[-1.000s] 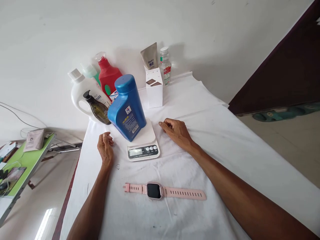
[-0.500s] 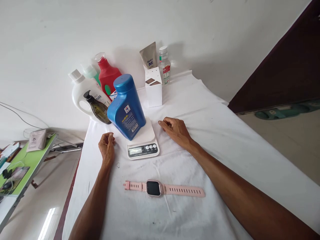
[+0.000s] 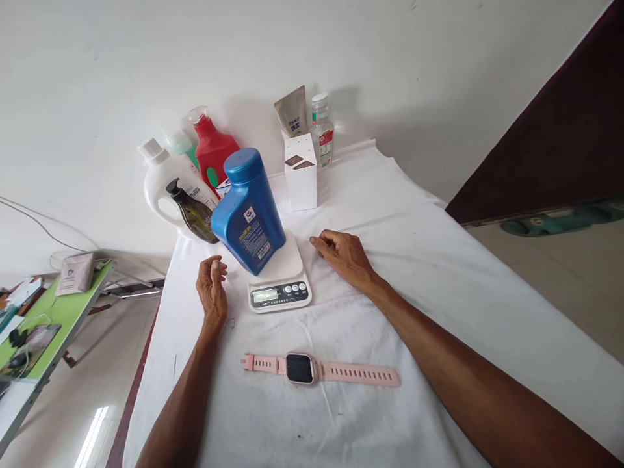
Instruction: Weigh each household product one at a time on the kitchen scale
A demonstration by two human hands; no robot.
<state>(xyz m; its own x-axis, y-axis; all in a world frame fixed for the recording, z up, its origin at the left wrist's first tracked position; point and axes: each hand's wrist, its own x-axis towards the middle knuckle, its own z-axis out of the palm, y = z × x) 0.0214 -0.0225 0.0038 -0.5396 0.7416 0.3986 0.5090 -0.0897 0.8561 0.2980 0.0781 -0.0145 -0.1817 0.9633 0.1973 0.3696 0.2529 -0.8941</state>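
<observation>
A blue plastic bottle point(image 3: 249, 218) with a blue screw cap stands on a white digital kitchen scale point(image 3: 287, 263), leaning to the left in the view. Left of the scale, my left hand point(image 3: 211, 286) rests on the cloth, fingers loosely bent and a little apart, holding nothing. On the other side, my right hand point(image 3: 346, 257) lies with its fingers curled in and nothing in them, apart from the scale. Nearer to me a pink smartwatch point(image 3: 299, 368) lies flat with its strap stretched out. The scale's display is lit, but its digits are unreadable.
Behind the scale stand a white jug point(image 3: 163, 179), a dark pump bottle point(image 3: 195, 213), a red bottle point(image 3: 214, 146), a white box point(image 3: 301, 182), a grey pouch point(image 3: 292, 114) and a clear bottle point(image 3: 323, 136). A green desk point(image 3: 43, 312) is at left, beyond the cloth-covered table point(image 3: 419, 273).
My left hand has shifted slightly right and its fingers have loosened apart. My right hand, the bottle, the scale and the watch stay in place; the view has tipped very slightly.
</observation>
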